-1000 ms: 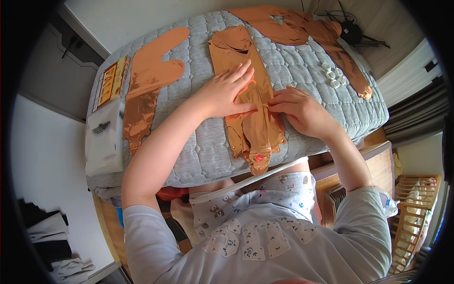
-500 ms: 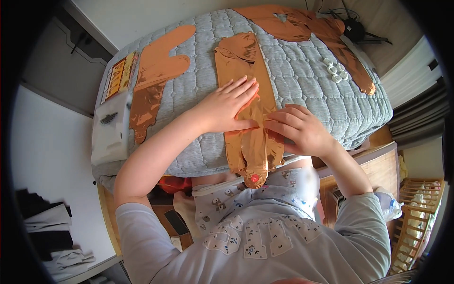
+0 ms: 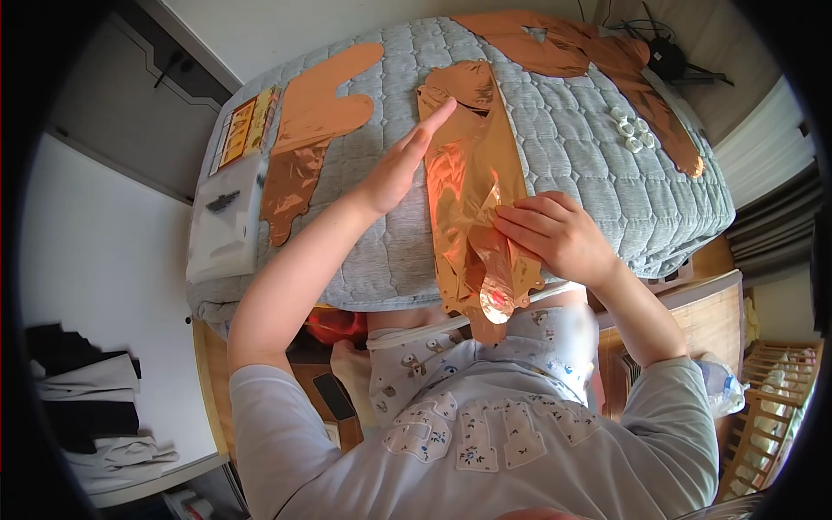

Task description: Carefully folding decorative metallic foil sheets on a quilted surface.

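Note:
A flat, uninflated copper-coloured foil balloon (image 3: pixel 459 178) lies lengthwise before me on the bed, its near end hanging over the edge toward my lap. Held on edge, my left hand (image 3: pixel 400 165) has straight fingers and hovers along the balloon's left side, gripping nothing. On the other side, my right hand (image 3: pixel 559 232) pinches a fold of the foil between thumb and fingers. The near flap is creased and twisted up, and a small red spot shows on it.
Other flat copper foil balloons lie at the left (image 3: pixel 299 113) and far right (image 3: pixel 563 48) of the quilted bed (image 3: pixel 364 260). Several small white rolls (image 3: pixel 633 130) sit at the right. A printed package (image 3: pixel 247 130) and a translucent plastic packet (image 3: pixel 227 230) lie along the left edge.
My left hand has lifted off the foil and turned on edge, moving up and left. The foil's near part has been pulled up and twisted in my right hand.

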Demonstrator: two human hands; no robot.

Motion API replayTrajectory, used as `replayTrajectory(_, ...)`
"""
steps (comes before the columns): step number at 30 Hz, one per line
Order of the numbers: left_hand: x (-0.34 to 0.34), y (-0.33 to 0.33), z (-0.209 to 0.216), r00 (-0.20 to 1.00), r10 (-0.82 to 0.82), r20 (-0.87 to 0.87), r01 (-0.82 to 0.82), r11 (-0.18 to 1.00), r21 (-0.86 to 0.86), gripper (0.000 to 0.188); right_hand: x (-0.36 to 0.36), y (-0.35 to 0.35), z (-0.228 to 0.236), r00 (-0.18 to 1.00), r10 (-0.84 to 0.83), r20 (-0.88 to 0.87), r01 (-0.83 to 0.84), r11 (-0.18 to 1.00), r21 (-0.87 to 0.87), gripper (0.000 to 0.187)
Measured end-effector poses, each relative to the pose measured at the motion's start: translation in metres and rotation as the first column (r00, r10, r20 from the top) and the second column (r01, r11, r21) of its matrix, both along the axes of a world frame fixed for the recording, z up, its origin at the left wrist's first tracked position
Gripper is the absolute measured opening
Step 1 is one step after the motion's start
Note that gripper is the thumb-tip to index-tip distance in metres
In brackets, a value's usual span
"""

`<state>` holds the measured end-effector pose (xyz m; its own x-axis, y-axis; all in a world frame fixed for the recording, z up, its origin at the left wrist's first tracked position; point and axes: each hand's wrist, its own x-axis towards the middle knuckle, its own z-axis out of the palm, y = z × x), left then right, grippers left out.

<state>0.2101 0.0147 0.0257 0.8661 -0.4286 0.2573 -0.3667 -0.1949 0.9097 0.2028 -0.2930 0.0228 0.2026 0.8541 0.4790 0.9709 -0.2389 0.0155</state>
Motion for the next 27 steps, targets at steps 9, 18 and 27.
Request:
replayTrajectory(9, -0.09, -0.026, 0.026, 0.906, -0.338, 0.255, -0.009, 0.587, 0.809, 0.096, -0.006, -0.009, 0.002, 1.0, -0.005, -0.025, 0.005, 1.0, 0.019, 0.042)
replayTrajectory(18, -0.09, -0.031, -0.007, 0.86, -0.31, 0.404, -0.133, 0.629, 0.766, 0.07, -0.009, -0.014, -0.002, 0.984, -0.003, -0.181, 0.012, 0.999, 0.048, 0.051)
replayTrajectory(27, -0.089, -0.032, -0.002, 0.872, -0.318, 0.372, -0.102, 0.624, 0.775, 0.066, -0.008, -0.017, -0.004, 0.954, 0.0, -0.3, 0.027, 0.996, 0.085, 0.071)
